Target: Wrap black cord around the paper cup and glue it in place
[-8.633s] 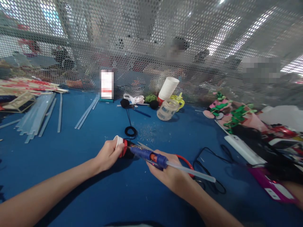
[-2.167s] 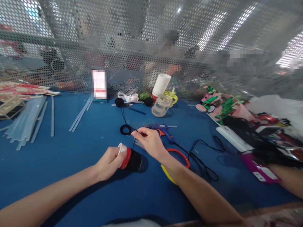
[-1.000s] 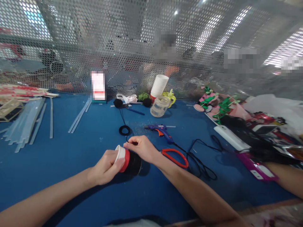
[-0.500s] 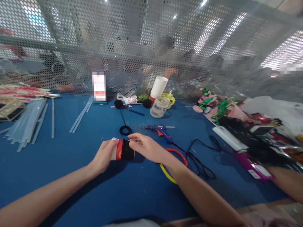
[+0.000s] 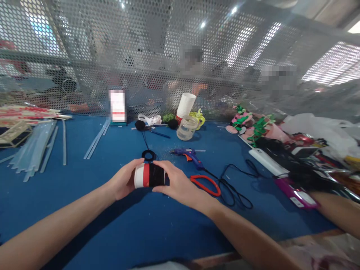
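Between my two hands lies a paper cup on its side, white at the left end with a red band. Black yarn covers its right part. My left hand grips the white end, and my right hand closes around the black end, thumb below and fingers on top. Just behind the cup is a coil of black cord, with a strand running back toward a black yarn ball. A blue glue gun rests to the right, beyond my right hand.
Clear glue sticks lie at left. A phone stands at the back, near stacked paper cups and a clear jar. Right are a red ring, a black cable, a power strip and another person's arm.
My right hand has shifted from flat fingers over the black yarn to a grip around the cup's right end. The cup has turned slightly, and more of its white end shows.
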{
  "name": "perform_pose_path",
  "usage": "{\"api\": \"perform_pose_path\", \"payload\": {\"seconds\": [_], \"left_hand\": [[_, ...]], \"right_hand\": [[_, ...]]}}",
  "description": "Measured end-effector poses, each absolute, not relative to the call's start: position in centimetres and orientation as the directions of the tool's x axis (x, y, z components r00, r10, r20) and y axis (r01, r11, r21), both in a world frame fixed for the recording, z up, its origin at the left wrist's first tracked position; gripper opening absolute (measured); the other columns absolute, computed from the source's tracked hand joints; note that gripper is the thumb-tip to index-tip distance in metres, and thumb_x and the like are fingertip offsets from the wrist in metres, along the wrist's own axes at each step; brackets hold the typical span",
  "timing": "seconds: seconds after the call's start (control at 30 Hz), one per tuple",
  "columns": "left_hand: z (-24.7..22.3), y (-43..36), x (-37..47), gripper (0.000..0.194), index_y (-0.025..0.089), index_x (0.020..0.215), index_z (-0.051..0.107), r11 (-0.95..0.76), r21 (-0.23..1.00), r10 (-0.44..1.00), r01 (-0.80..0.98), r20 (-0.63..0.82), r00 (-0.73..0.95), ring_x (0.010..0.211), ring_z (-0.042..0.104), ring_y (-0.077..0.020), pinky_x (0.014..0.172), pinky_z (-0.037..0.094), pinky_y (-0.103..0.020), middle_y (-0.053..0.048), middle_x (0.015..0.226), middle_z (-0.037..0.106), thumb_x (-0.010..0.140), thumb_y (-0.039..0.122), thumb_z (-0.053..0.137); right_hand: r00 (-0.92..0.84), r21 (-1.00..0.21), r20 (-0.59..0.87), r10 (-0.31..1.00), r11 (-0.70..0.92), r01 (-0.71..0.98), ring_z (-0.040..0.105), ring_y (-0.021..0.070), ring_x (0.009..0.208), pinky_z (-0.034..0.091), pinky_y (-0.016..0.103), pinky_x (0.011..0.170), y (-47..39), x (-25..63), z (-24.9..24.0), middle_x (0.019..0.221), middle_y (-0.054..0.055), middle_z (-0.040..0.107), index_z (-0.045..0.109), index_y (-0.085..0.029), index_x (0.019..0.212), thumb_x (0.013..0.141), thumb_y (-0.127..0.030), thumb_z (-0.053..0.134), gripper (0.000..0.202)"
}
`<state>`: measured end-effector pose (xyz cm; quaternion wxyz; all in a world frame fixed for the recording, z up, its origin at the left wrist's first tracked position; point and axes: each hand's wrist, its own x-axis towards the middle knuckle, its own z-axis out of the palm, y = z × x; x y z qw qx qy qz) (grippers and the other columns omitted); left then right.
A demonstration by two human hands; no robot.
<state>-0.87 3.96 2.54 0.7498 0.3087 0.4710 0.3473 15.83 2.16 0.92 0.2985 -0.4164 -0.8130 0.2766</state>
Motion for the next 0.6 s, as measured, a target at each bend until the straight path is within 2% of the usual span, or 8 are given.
{"api": "perform_pose_path", "payload": {"seconds": [0.1, 0.17, 0.27, 0.33, 0.43, 0.6], "left_hand": [[2.5, 4.2, -0.8, 0.026, 0.012, 0.061, 0.052, 0.617, 0.744, 0.777, -0.258, -0.522, 0.352, 0.047, 0.05, -0.0107, 0.049, 0.039, -0.022, 0.0, 0.052, 0.054, 0.069, 0.036, 0.05], [2.4, 4.1, -0.6, 0.024, 0.012, 0.062, 0.053, 0.587, 0.767, 0.802, -0.26, -0.507, 0.317, 0.048, 0.05, -0.0102, 0.049, 0.038, -0.021, 0.001, 0.054, 0.055, 0.069, 0.036, 0.052], [2.0, 3.7, -0.4, 0.025, 0.012, 0.06, 0.052, 0.454, 0.864, 0.883, -0.217, -0.403, 0.239, 0.044, 0.044, -0.0077, 0.045, 0.032, -0.019, 0.003, 0.05, 0.051, 0.068, 0.036, 0.054], [1.8, 3.5, -0.3, 0.029, 0.012, 0.056, 0.051, 0.348, 0.925, 0.924, -0.151, -0.311, 0.224, 0.041, 0.038, -0.006, 0.043, 0.027, -0.018, 0.004, 0.046, 0.046, 0.068, 0.038, 0.054], [1.3, 3.3, -0.2, 0.035, 0.012, 0.052, 0.05, 0.248, 0.967, 0.939, -0.052, -0.226, 0.26, 0.041, 0.032, -0.0049, 0.042, 0.024, -0.019, 0.005, 0.044, 0.041, 0.069, 0.043, 0.05], [0.6, 3.5, 0.0, 0.037, 0.012, 0.052, 0.047, 0.189, 0.98, 0.925, 0.062, -0.199, 0.323, 0.042, 0.027, -0.0049, 0.042, 0.02, -0.019, 0.006, 0.044, 0.035, 0.066, 0.046, 0.051]], "right_hand": [[-0.515, -0.538, 0.379, 0.768, 0.636, 0.553, 0.039, 0.0229, 0.109, 0.031, 0.041, 0.093, 1.6, 15.9, 0.5, 0.114, 0.011, 0.043, 0.034, -0.021, 0.119, 0.068, -0.02, 0.06, 0.057], [-0.525, -0.507, 0.387, 0.758, 0.65, 0.566, 0.037, 0.0241, 0.11, 0.032, 0.041, 0.092, 1.3, 15.8, 0.4, 0.115, 0.013, 0.042, 0.034, -0.018, 0.119, 0.069, -0.021, 0.06, 0.056], [-0.507, -0.593, 0.352, 0.787, 0.606, 0.53, 0.038, 0.024, 0.109, 0.034, 0.04, 0.091, 1.2, 15.8, 0.5, 0.115, 0.014, 0.041, 0.034, -0.016, 0.116, 0.065, -0.035, 0.062, 0.061], [-0.476, -0.672, 0.332, 0.814, 0.559, 0.486, 0.042, 0.0214, 0.105, 0.036, 0.037, 0.089, 1.4, 16.0, 0.6, 0.111, 0.012, 0.044, 0.036, -0.017, 0.113, 0.067, -0.041, 0.059, 0.056], [-0.471, -0.728, 0.33, 0.818, 0.538, 0.425, 0.045, 0.018, 0.101, 0.037, 0.033, 0.087, 1.9, 16.1, 0.8, 0.109, 0.01, 0.046, 0.039, -0.017, 0.11, 0.074, -0.041, 0.051, 0.045], [-0.541, -0.756, 0.334, 0.772, 0.562, 0.334, 0.042, 0.0167, 0.106, 0.033, 0.033, 0.092, 2.8, 15.8, 1.2, 0.111, 0.013, 0.047, 0.044, -0.013, 0.109, 0.083, -0.042, 0.032, 0.042]]}}
